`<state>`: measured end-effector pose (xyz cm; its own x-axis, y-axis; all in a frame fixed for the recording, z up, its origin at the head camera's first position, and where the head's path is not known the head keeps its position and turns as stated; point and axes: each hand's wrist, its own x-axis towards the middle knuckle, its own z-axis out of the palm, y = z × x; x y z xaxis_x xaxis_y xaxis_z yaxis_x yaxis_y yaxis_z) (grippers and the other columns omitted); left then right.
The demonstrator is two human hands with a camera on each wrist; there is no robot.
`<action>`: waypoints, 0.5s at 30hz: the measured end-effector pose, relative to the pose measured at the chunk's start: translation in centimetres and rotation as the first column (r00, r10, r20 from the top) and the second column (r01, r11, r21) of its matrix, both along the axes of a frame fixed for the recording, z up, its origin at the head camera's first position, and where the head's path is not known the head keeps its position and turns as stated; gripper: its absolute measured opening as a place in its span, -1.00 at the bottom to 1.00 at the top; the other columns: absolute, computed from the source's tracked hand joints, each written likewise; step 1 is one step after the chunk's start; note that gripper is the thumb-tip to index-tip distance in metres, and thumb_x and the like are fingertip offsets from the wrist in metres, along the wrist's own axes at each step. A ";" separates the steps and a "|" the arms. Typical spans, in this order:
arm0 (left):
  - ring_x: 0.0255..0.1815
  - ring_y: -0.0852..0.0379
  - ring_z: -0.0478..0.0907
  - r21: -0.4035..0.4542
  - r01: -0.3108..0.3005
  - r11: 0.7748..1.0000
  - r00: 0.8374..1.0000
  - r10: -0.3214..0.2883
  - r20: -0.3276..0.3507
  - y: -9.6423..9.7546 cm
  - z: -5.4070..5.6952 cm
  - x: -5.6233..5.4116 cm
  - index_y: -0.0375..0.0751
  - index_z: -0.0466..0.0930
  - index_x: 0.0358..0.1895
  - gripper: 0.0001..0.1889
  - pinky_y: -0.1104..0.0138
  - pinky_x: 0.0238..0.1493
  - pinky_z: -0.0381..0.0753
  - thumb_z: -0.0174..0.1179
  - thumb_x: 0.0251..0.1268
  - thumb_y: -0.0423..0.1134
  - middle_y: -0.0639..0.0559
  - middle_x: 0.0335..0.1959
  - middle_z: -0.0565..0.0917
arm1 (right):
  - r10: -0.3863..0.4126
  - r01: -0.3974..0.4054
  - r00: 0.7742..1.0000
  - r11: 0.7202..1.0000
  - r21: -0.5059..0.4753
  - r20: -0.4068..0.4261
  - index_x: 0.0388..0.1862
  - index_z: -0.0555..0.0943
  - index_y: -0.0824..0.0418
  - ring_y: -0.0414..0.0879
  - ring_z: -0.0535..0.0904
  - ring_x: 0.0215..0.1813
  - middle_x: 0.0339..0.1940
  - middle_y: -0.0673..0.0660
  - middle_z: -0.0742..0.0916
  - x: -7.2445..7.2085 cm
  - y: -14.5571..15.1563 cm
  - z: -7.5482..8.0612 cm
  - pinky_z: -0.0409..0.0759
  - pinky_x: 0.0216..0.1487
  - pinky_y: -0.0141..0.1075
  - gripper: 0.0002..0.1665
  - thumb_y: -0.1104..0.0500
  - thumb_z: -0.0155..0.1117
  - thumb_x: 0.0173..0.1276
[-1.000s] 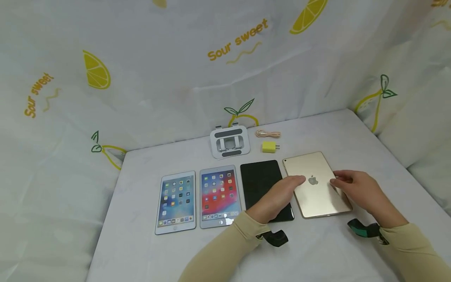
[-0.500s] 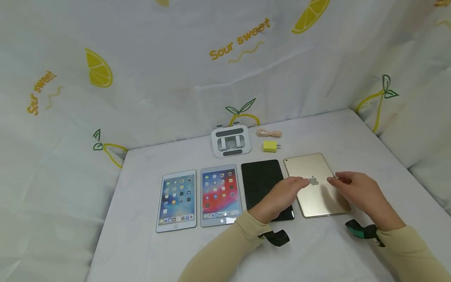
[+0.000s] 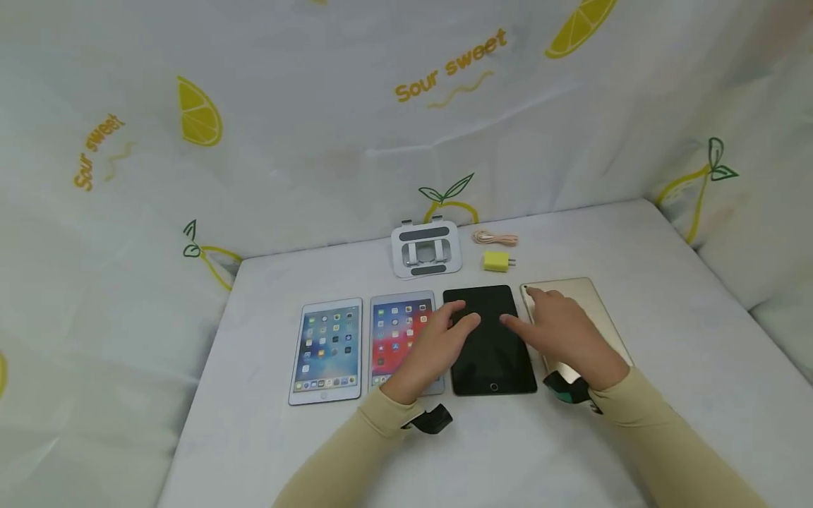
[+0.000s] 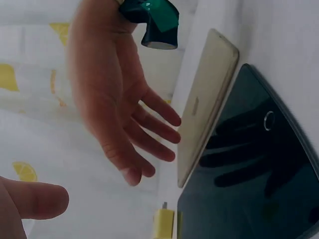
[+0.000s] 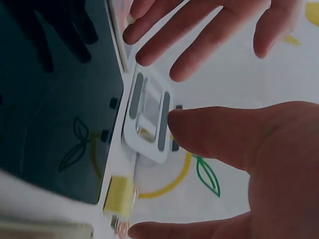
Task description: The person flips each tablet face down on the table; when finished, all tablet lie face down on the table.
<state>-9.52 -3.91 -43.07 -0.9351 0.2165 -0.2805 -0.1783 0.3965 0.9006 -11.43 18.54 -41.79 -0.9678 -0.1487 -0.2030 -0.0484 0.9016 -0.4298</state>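
The black tablet [image 3: 492,353] lies flat, screen up, and its long axis runs away from the person, the far end leaning slightly left; the home-button end points toward the person. The left hand [image 3: 435,349] hovers at its left edge and the right hand [image 3: 565,328] at its right edge, palms turned inward with the thumbs over the screen. Both are released, fingers extended and grasping nothing; the wrist views show their dark reflections in the glass, set apart from the fingers. Just right of the black tablet, partly beneath the right hand, a gold tablet [image 3: 591,300] lies back up, roughly parallel to it. Just left of it is a tablet with a red-and-blue screen [image 3: 396,331], and further left a tablet with a blue screen [image 3: 327,353]. Beyond its far end sit a yellow charger [image 3: 495,262], a coiled pink cable [image 3: 495,238] and, leftward, a white stand [image 3: 424,233].
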 end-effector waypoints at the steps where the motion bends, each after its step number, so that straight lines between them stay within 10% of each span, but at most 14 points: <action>1: 0.61 -0.12 0.42 -0.007 -0.006 1.000 1.000 0.006 0.005 -0.3 -0.2 0.0 -0.03 0.38 0.64 -0.28 -0.22 0.59 0.45 0.05 0.62 0.29 -0.01 0.64 0.44 | 0.010 -0.011 1.000 1.000 0.018 0.006 0.58 0.29 0.60 0.59 0.51 0.39 0.43 0.68 0.52 -0.1 -0.9 -0.2 0.60 0.33 0.40 0.09 -0.30 0.24 0.56; 15: 0.51 -0.03 0.53 0.003 0.040 0.999 0.997 -0.041 0.063 -1.7 -1.3 -0.3 0.10 0.60 0.46 -0.42 -0.17 0.55 0.53 0.02 0.64 0.32 0.10 0.46 0.62 | 0.057 -0.057 0.997 0.998 0.007 0.055 0.52 0.34 0.64 0.58 0.54 0.37 0.38 0.69 0.56 -0.5 -4.2 -1.1 0.64 0.32 0.34 0.08 -0.28 0.29 0.52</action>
